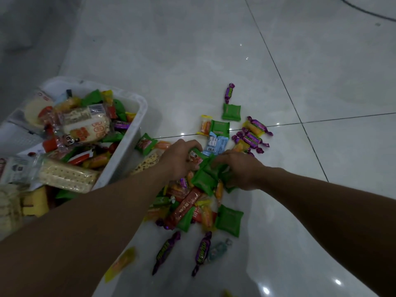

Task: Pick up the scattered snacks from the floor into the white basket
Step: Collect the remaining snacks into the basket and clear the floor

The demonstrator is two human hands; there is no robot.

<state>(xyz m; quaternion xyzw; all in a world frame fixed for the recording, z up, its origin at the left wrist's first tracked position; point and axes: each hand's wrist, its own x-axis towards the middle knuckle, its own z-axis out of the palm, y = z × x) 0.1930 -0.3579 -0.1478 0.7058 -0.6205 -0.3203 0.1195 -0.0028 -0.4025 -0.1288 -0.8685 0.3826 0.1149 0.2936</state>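
A pile of scattered snacks (192, 202) lies on the tiled floor: green packets, purple twist-wrapped candies, orange sweets and a long red bar. My left hand (180, 157) curls its fingers round a green and red packet (196, 154) at the top of the pile. My right hand (240, 170) grips a bunch of green packets (205, 179) beside it. Both hands meet over the heap. The white basket (128, 155) stands at the left, heaped with wrapped snacks, and my left forearm crosses in front of its near corner.
More loose sweets lie beyond the hands, such as a green packet (231, 112) and purple candies (252, 136). Two purple candies (202, 251) and a yellow-orange sweet (121, 263) lie nearer me. A dark cable (364, 10) crosses the far right floor.
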